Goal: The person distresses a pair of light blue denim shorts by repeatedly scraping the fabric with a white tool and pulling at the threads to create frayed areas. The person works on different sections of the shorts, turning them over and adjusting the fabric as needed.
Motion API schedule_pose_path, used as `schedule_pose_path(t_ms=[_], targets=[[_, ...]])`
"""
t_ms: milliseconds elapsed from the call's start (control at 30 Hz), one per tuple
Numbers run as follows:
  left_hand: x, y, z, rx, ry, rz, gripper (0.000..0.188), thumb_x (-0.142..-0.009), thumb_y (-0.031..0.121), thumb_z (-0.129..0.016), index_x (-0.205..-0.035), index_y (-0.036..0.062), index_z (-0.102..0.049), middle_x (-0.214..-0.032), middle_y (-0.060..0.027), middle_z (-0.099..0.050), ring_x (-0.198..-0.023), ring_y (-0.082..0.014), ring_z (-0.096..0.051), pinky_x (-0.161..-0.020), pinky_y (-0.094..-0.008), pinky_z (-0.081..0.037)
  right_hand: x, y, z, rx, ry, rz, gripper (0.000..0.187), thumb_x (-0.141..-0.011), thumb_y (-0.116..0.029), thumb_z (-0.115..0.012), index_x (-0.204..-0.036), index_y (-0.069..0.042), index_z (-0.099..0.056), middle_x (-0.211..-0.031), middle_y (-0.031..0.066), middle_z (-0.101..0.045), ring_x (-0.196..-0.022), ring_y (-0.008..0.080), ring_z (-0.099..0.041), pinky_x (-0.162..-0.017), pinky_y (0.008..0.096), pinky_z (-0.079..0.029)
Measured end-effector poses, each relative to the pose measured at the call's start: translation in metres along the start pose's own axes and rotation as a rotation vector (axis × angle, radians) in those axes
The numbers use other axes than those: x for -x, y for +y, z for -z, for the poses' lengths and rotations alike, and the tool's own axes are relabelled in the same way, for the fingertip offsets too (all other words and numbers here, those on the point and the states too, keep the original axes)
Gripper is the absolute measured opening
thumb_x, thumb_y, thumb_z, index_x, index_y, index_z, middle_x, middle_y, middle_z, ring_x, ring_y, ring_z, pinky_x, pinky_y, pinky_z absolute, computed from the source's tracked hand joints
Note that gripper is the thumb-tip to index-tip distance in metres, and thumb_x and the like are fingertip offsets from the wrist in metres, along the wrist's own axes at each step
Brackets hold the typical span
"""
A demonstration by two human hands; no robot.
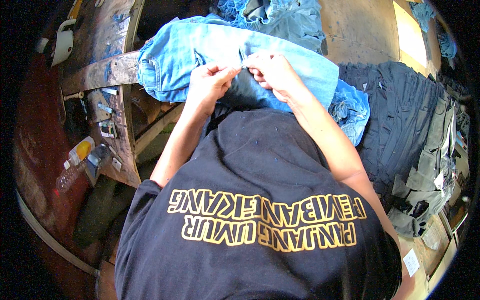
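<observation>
1. A black T-shirt (270,155) blocks the view below.
2. Beyond, a light-blue denim garment (305,70) overlaps a wooden plank (107,71), seemingly for support.
3. The left hand (209,86) and right hand (274,76) nearly meet over it, grips narrow, probably for precision; what they pinch is unclear.
4. Dark garments (392,115) crowd the right side.

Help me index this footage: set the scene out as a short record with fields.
Left hand: thumb and fingers pinched, over light blue denim
Right hand: pinched, close beside the left
Between fingertips: too small to tell
Beyond the hands: crumpled blue denim
Right side: dark cloth pile
Left side: worn wooden boards, bottle with yellow on it
</observation>
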State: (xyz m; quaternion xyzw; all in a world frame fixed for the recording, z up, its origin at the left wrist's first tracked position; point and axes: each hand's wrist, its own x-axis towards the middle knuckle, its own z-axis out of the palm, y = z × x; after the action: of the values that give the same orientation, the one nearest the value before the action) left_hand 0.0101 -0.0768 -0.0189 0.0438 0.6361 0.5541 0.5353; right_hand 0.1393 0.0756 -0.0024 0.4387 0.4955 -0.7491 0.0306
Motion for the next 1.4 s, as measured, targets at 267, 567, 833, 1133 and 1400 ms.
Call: schedule_pose_path(t_ms=[267, 567, 833, 1133, 1400], targets=[[0.009, 0.014, -0.009, -0.347, -0.053, -0.204, 0.022, -0.098, 0.017, -0.077, -0.11, -0.0016, -0.08, -0.08, -0.0009, -0.074, -0.061, -0.0061, -0.06, -0.059, -0.0242, -0.048, -0.008, -0.007, 0.001, 0.058, -0.027, -0.098, 0.027, -0.1, -0.032, -0.075, -0.084, -0.011, -0.069, -0.069, -0.0061, -0.057, -0.054, 0.0016, -0.042, -0.045, 0.0214, -0.027], [-0.01, 0.046, -0.005, -0.824, 0.262, -0.049, 0.048, -0.1, 0.043, -0.07, -0.087, -0.0021, -0.079, -0.07, -0.021, -0.072, -0.066, -0.0279, -0.072, -0.064, -0.0409, -0.053, -0.006, -0.009, -0.004, -0.037, 0.019, -0.061, 0.024, -0.097, -0.027, -0.078, -0.081, -0.012, -0.068, -0.068, -0.0069, -0.056, -0.052, 0.0021, -0.041, -0.044, 0.0217, -0.026], [-0.026, 0.013, -0.019, -0.93, 0.29, -0.482, 0.034, -0.096, 0.027, -0.067, -0.083, -0.0043, -0.072, -0.078, -0.0295, -0.069, -0.072, -0.0419, -0.073, -0.069, -0.0468, -0.056, -0.001, -0.003, 0.006, 0.086, 0.163, 0.179, 0.027, -0.095, -0.026, -0.082, -0.077, -0.01, -0.07, -0.066, -0.0042, -0.06, -0.053, 0.0027, -0.047, -0.044, 0.0221, -0.031], [-0.016, 0.051, 0.03, -0.361, -0.102, -0.114, 0.034, -0.101, 0.027, -0.064, -0.078, 0.0027, -0.067, -0.06, -0.0023, -0.061, -0.053, -0.0088, -0.056, -0.052, -0.0289, -0.042, -0.013, -0.011, -0.022, 0.047, 0.236, 0.081, 0.022, -0.093, -0.025, -0.083, -0.078, -0.011, -0.074, -0.065, -0.0047, -0.059, -0.051, 0.003, -0.045, -0.044, 0.0226, -0.029], [-0.04, 0.055, 0.074, -0.146, -0.438, -0.015, 0.035, -0.103, 0.028, -0.062, -0.075, 0.0073, -0.063, -0.057, -0.0017, -0.059, -0.043, -0.0091, -0.048, -0.043, -0.0273, -0.035, -0.003, -0.029, -0.051, 0.044, 0.262, -0.079, 0.023, -0.095, -0.027, -0.081, -0.081, -0.009, -0.074, -0.064, -0.0051, -0.058, -0.048, 0.0029, -0.04, -0.044, 0.0238, -0.025]])
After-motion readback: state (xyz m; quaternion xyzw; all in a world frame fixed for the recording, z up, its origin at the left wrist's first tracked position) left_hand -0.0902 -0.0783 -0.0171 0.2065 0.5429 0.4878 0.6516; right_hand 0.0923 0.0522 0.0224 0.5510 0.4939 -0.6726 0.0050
